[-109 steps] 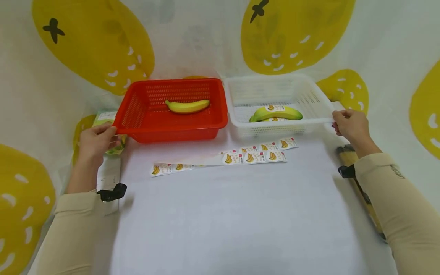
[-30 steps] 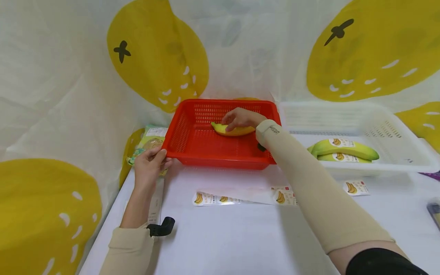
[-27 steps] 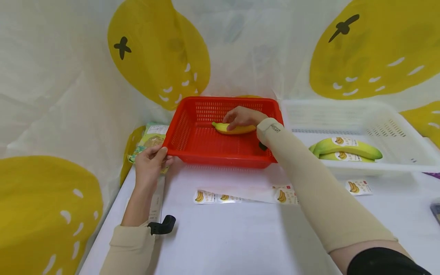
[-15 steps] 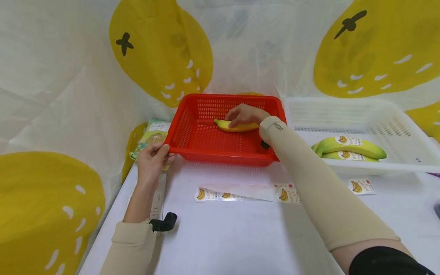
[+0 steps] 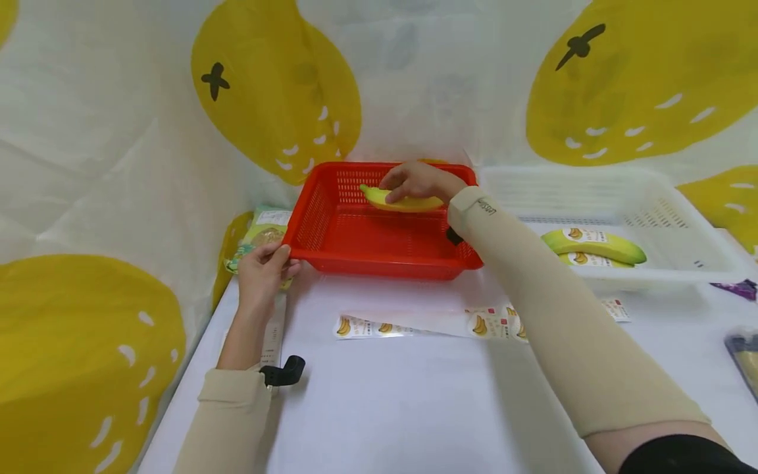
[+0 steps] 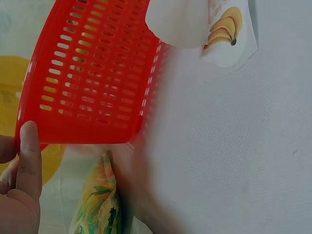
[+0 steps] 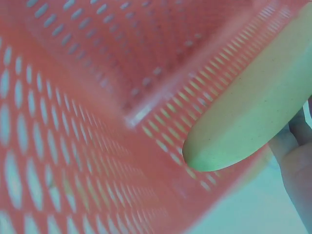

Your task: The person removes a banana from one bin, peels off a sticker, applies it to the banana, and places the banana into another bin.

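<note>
While fingers [image 5: 395,191] curl over it, banana [image 5: 408,203] lifts.

basket [image 5: 331,227] upper centre of frame, banana [image 5: 403,201] in it toward its back | tray [image 5: 669,217] just right of basket, two bananas [image 5: 595,247] in it | sticker strip [image 5: 414,326] on table [image 5: 385,408] before basket | packet [image 5: 260,234] left of basket, at table edge

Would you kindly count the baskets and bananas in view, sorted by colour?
Red basket: 1
White basket: 1
Yellow banana, held by the right hand: 1
Green bananas in the white basket: 2
Total: 5
</note>
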`<state>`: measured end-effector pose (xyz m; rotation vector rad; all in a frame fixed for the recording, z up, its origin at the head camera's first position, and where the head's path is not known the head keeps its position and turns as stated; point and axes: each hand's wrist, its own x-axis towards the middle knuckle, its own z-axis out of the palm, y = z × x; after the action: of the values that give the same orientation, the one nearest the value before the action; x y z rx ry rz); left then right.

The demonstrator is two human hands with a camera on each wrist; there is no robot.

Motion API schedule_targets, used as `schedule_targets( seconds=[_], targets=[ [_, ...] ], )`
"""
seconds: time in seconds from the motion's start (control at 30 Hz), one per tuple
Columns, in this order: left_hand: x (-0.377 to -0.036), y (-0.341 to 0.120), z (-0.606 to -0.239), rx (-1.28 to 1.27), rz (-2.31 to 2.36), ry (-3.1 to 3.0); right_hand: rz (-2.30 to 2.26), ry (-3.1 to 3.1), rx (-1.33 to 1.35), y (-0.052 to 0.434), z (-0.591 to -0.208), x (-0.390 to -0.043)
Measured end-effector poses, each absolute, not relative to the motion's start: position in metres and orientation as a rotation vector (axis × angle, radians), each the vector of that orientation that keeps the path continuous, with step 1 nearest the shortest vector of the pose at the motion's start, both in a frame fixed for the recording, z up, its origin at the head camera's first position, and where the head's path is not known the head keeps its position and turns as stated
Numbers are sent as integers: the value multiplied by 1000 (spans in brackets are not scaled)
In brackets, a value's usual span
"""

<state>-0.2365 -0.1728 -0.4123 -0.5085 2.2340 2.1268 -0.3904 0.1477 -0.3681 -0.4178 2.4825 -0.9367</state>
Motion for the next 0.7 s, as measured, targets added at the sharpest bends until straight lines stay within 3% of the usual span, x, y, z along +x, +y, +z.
schedule_targets(
  seconds=[0.23, 0.4, 0.7],
  targets=[
    [-250, -197, -407, -520, 2144, 2244, -809, 2678, -536, 145, -319, -377],
    [-261, -212, -405, -601, 2158, 2202, -992, 2632, -648, 153, -291, -357],
    [-278, -226, -401, -672, 2184, 2147, -1076, 2704, -754, 185, -282, -265]
  ],
)
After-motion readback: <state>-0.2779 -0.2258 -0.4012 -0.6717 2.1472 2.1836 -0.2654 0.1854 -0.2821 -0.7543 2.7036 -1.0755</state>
